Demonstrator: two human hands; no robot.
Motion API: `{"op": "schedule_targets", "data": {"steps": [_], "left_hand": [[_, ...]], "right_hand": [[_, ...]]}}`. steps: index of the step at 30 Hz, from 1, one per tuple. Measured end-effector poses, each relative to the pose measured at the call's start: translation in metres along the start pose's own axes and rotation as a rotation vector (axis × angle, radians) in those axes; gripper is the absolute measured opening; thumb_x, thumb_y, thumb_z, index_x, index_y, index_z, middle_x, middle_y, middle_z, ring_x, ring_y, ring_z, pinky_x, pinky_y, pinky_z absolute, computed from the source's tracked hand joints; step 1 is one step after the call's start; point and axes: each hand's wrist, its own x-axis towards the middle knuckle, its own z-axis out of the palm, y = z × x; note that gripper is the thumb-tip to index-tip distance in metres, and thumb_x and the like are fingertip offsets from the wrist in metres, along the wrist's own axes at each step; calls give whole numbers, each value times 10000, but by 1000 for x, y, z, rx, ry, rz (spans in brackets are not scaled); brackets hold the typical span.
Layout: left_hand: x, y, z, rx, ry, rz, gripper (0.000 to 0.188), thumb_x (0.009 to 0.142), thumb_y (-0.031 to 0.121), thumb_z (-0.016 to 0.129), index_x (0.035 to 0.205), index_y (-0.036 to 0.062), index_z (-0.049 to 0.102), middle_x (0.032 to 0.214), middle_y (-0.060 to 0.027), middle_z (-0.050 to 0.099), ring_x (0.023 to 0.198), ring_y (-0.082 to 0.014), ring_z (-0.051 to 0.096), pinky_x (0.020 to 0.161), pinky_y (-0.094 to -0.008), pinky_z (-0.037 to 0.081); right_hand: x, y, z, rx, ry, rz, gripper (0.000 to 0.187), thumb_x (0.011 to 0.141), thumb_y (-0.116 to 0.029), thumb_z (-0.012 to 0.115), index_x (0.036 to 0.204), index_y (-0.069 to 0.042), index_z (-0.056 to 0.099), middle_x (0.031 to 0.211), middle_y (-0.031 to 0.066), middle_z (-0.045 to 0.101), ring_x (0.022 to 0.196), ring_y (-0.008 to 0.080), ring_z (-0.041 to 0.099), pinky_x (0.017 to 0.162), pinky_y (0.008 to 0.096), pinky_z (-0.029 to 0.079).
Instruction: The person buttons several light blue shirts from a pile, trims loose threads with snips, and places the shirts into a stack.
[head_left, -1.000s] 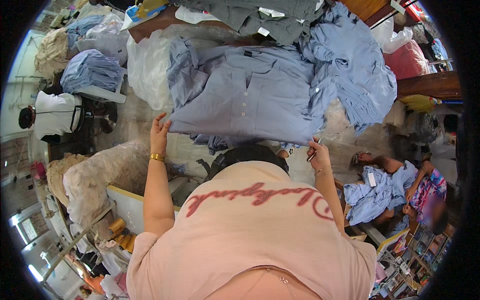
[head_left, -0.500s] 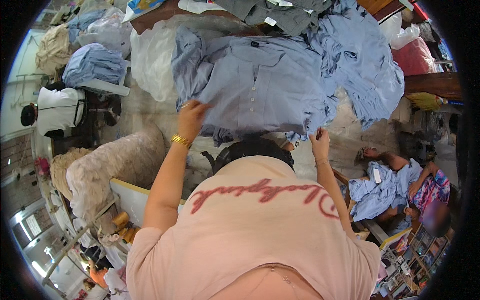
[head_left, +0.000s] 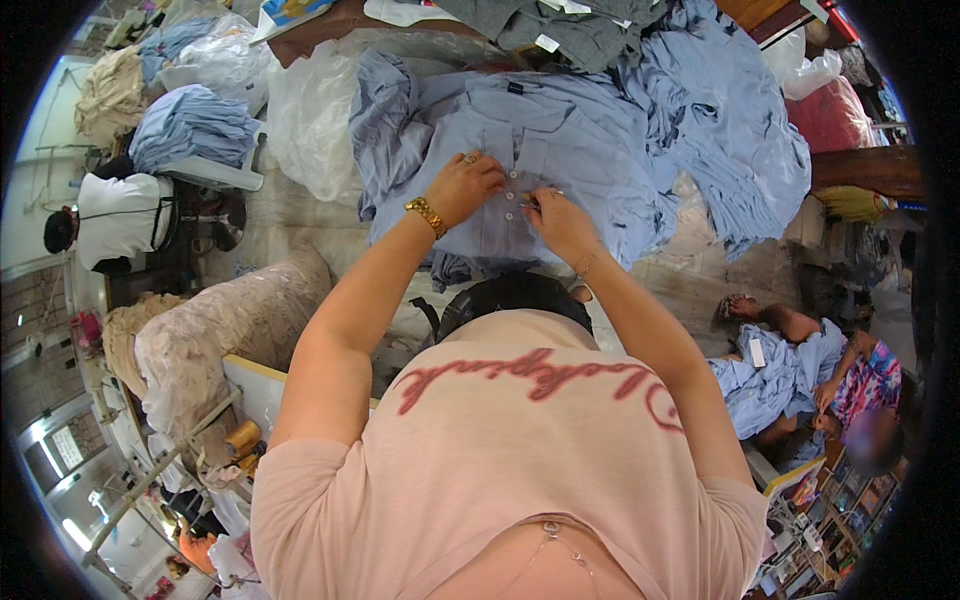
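Observation:
A light blue shirt (head_left: 590,150) lies spread out in front of me, collar away from me, its front placket and white buttons facing up. My left hand (head_left: 467,188) is over the left side of the placket, fingers bent and pressed together at its edge. Just right of the buttons, my right hand (head_left: 562,222) is closed in a pinch. Something small and dark shows at its fingertips, too small to name. The two hands are a short way apart, with the buttons between them.
More blue garments (head_left: 715,130) are heaped at the right, and grey garments (head_left: 570,35) lie at the back. A clear plastic bag (head_left: 315,130) borders the shirt on the left. A folded blue stack (head_left: 193,128) sits farther left. At the right, another person handles blue cloth (head_left: 765,375).
Both hands have come inward from the shirt's sides to its button placket. The left hand moved right and farther away; the right hand moved left and farther away.

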Motion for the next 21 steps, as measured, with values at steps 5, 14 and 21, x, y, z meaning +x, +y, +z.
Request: {"op": "schedule_targets", "data": {"steps": [5,14,21], "left_hand": [[0,0,0,1,57,50,113,769,225,531,815,133,578,880,16,525,845,-164,506,746,-313,377],[4,-10,9,-267,261,-178,95,771,175,533,822,98,558,826,-50,553,765,-199,542,705,-321,407],[-13,-104,-6,-652,1322,-1085,234,757,56,536,988,34,509,894,-128,566,853,-266,549,712,-325,436]], "right_hand": [[11,-3,11,-66,24,-69,220,809,-266,469,856,-52,495,797,145,578,703,341,570,595,431,455],[21,-15,1,-31,-128,56,252,813,-284,462,913,-56,503,858,174,579,746,353,563,634,437,446],[5,6,-7,166,104,147,271,788,-261,525,941,-39,496,886,176,558,812,334,536,672,403,434]]}}
